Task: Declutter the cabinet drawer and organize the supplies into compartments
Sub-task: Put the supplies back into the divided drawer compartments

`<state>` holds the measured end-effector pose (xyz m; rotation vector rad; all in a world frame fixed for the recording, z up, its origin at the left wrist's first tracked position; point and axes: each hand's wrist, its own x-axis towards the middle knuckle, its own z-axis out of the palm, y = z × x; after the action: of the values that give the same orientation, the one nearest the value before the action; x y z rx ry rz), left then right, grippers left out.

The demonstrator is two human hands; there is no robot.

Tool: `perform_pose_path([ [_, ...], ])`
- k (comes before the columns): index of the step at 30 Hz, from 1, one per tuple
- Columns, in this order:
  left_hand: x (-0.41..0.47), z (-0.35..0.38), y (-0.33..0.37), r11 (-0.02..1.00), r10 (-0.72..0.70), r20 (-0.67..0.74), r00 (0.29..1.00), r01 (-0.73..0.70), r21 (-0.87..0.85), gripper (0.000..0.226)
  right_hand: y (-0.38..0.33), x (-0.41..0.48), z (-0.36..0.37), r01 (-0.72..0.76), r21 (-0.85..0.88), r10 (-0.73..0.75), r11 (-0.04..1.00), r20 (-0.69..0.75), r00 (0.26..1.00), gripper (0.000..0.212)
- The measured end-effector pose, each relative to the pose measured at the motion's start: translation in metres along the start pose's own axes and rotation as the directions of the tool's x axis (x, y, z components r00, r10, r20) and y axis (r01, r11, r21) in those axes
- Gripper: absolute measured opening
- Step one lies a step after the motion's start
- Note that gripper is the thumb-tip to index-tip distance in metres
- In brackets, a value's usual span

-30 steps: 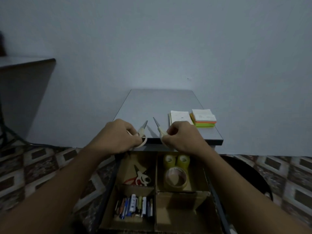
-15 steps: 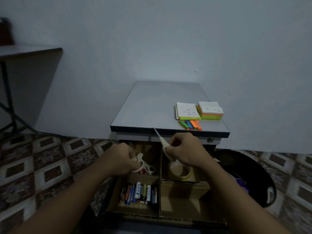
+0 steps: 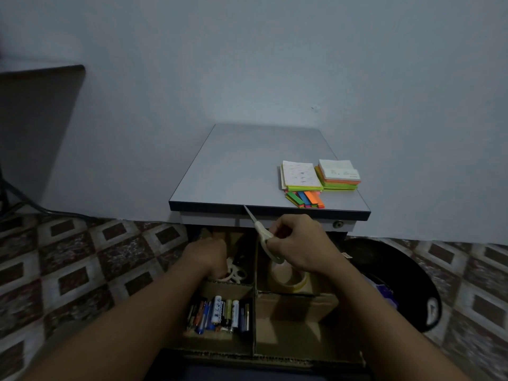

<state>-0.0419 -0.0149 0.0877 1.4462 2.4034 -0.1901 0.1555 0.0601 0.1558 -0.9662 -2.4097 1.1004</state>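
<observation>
Our right hand (image 3: 299, 243) was curled round the handles of the scissors (image 3: 261, 232), tip pointing up-left twd the tabletop (image 3: 242, 166) edge, above the tape (image 3: 288, 279) compartment. Left hand (image 3: 206, 257) was down in the drawer (image 3: 275, 353), back-left compartment, at a 2nd pair (image 3: 238, 272); couldn't tell if it gripped. We reckoned scissors light, stiff, sharp-tipped: best held by the loops, blades closed.

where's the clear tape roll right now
Head view: the clear round tape roll lies in the drawer's far right cardboard compartment, beneath the right hand.
</observation>
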Motion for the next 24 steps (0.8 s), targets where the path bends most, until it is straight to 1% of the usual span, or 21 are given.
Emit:
perform_pose_path([
  [2,0.003,0.004,0.000,1.000,0.007,0.003,1.000,-0.007,0.012,0.019,0.000,0.000,0.000,-0.002,0.001,0.002,1.000,-0.004,1.000,0.015],
  [5,0.005,0.009,0.000,1.000,0.012,-0.037,0.999,-0.012,0.007,0.011,0.000,0.001,0.001,-0.001,-0.024,0.001,1.000,-0.006,1.000,0.014],
  [7,0.004,0.010,-0.001,0.998,-0.007,-0.087,0.996,0.002,-0.061,0.013,0.000,0.000,0.002,-0.005,-0.037,0.005,0.999,0.010,1.000,0.014],
  [9,0.001,0.009,-0.004,0.985,-0.031,-0.140,0.990,0.007,-0.172,0.010,0.000,-0.001,0.006,-0.008,-0.056,0.010,0.998,0.032,0.999,0.014],
  [11,-0.008,0.007,-0.008,0.965,-0.027,-0.204,0.979,-0.028,-0.260,0.009,0.000,0.000,0.011,-0.014,-0.082,0.017,0.996,0.034,0.999,0.014],
  [14,-0.021,0.004,-0.022,0.931,-0.030,-0.355,0.934,-0.103,-0.350,0.012,0.000,0.004,0.020,-0.023,-0.109,0.028,0.994,0.051,0.998,0.013],
  [17,-0.026,0.002,-0.041,0.906,-0.104,-0.497,0.861,-0.124,-0.405,0.015,-0.002,0.010,0.032,-0.016,-0.184,0.030,0.983,0.073,0.997,0.012],
  [18,-0.025,0.003,-0.047,0.892,-0.129,-0.516,0.847,-0.128,-0.433,0.014,-0.003,0.013,0.037,-0.021,-0.202,0.039,0.979,0.084,0.996,0.011],
  [21,-0.017,0.009,-0.061,0.866,-0.169,-0.500,0.850,-0.114,-0.487,0.009,-0.006,0.023,0.056,-0.027,-0.263,0.059,0.964,0.115,0.992,0.015],
  [24,-0.010,0.019,-0.063,0.812,-0.196,-0.531,0.824,-0.168,-0.560,0.009,-0.010,0.029,0.075,0.001,-0.377,0.053,0.926,0.133,0.990,0.022],
])
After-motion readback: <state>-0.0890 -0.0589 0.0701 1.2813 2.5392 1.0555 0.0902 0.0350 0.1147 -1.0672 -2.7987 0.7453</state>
